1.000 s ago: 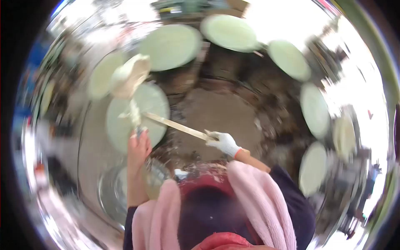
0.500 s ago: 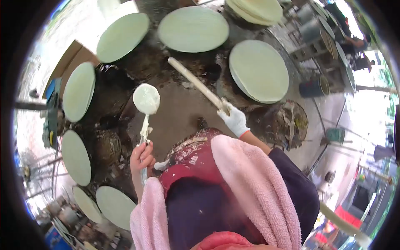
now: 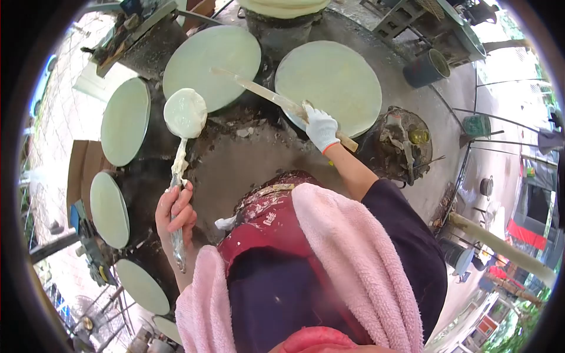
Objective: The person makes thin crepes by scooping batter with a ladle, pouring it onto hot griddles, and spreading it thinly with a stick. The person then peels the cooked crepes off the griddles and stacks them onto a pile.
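Several pale discs (image 3: 329,88) arc around, bucket (image 3: 419,73) beyond; left hand (image 3: 176,212) grips ladle (image 3: 186,113), right hand (image 3: 322,129) grips stick (image 3: 268,95)

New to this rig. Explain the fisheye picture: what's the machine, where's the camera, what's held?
No machine: these are a person's own hands. One wide-angle camera, worn on the head, looks forward and down. The bare left hand grips a ladle coated with pale, thick batter-like stuff. The right hand, in a white glove, holds a flat wooden stick. Large pale-green discs curve around the person. The pink towel is draped on the wearer.
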Demonstrator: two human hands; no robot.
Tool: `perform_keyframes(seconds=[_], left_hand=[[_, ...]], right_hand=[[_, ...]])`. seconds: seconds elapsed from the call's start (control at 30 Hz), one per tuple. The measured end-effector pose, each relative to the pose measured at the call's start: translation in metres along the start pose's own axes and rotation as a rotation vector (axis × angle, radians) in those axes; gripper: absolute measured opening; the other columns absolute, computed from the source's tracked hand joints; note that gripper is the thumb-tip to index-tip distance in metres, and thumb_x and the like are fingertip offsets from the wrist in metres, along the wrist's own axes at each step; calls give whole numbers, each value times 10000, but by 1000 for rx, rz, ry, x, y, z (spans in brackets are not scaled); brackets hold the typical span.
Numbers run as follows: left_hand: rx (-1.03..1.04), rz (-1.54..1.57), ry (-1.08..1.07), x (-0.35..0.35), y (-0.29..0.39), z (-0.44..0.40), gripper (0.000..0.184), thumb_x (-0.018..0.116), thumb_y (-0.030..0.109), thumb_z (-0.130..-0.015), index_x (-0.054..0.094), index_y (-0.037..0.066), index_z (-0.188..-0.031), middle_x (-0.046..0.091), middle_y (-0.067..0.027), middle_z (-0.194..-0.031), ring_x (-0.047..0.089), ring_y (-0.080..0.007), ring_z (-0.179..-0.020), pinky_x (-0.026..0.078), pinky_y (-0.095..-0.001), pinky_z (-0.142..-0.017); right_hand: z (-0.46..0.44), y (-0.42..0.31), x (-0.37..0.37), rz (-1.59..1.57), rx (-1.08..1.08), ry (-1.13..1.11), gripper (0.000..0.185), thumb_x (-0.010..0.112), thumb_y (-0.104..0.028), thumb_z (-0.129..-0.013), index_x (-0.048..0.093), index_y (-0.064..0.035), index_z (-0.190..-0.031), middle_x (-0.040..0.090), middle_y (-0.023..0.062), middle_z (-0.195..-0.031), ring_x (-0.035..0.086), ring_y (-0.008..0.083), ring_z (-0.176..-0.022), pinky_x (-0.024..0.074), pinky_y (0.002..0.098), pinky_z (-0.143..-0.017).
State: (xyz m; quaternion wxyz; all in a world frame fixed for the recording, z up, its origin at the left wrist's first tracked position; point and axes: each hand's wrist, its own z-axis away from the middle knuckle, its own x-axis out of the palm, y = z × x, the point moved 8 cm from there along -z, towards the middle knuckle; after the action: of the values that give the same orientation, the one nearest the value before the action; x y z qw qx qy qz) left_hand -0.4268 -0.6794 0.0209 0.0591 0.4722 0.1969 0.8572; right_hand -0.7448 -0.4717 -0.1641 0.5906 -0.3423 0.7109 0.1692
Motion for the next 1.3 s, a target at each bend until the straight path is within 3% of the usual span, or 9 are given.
perform_keyframes(seconds=[0.3, 0.63, 0.67, 0.7, 0.97, 1.0, 1.13, 1.2, 1.3], left_hand=[[-82, 88, -83, 15, 12, -44, 304, 360, 134, -1031, 470, -130, -1133, 415, 34, -623, 394, -12, -341, 250, -194, -346], [-61, 32, -58, 23, 56, -108, 288, 388, 130, -1021, 494, -121, -1113, 412, 54, -615, 373, 4, -340, 227, -180, -342], [-67, 32, -79, 21, 64, -114, 297, 376, 129, -1024, 479, -133, -1119, 413, 42, -623, 389, -7, -347, 247, -183, -342], [-72, 31, -108, 20, 72, -122, 307, 363, 129, -1028, 465, -144, -1126, 414, 29, -631, 405, -18, -353, 267, -185, -342], [-38, -18, -158, 29, 144, -193, 286, 391, 127, -1021, 484, -138, -1074, 409, 27, -622, 389, -8, -345, 246, -168, -257], [-31, -28, -128, 33, 150, -197, 274, 408, 126, -1015, 502, -128, -1055, 418, 34, -614, 381, -2, -340, 237, -167, -274], [-8, -134, -96, 35, 180, -220, 259, 450, 124, -997, 524, -118, -1053, 433, 54, -598, 362, 4, -331, 230, -168, -327], [7, -159, -80, 38, 192, -232, 266, 454, 130, -996, 521, -119, -1057, 428, 56, -594, 356, 4, -328, 233, -171, -325], [22, -233, -44, 43, 203, -248, 278, 450, 146, -999, 516, -118, -1058, 419, 56, -590, 337, 0, -314, 240, -183, -320]], right_hand=[[-124, 69, -162, -165, -82, 181, 251, 531, -181, -869, 667, -191, -1079, 700, 89, -911, 681, 301, -831, 537, 415, -723], [-313, 45, -263, 160, -295, -86, 350, 648, -171, -748, 643, -126, -1094, 671, 161, -973, 634, 347, -929, 494, 440, -806], [-331, 31, -269, 177, -358, -124, 326, 702, -134, -747, 653, -69, -1062, 689, 156, -898, 650, 319, -768, 515, 408, -683], [-346, 4, -285, 287, -231, -216, 370, 727, -194, -699, 733, -79, -1050, 721, 179, -973, 692, 331, -862, 538, 409, -784], [-547, -8, -264, -677, 109, -307, 242, 752, -73, -671, 708, 4, -895, 674, 89, -739, 627, 258, -648, 498, 373, -598], [-514, -22, -279, -894, 524, -214, 247, 738, -73, -705, 719, -11, -943, 683, 122, -787, 627, 252, -671, 493, 359, -611], [-578, 41, -244, -1014, 399, 96, 292, 685, -92, -712, 705, 16, -983, 692, 131, -878, 642, 250, -772, 499, 338, -674], [-650, 158, -153, -1103, 443, 151, 216, 743, -103, -761, 676, -19, -949, 680, 112, -800, 618, 240, -615, 486, 349, -529], [-633, 233, -46, -654, 338, 276, 227, 709, -241, -807, 697, -51, -933, 690, 97, -832, 640, 208, -688, 483, 328, -587]])
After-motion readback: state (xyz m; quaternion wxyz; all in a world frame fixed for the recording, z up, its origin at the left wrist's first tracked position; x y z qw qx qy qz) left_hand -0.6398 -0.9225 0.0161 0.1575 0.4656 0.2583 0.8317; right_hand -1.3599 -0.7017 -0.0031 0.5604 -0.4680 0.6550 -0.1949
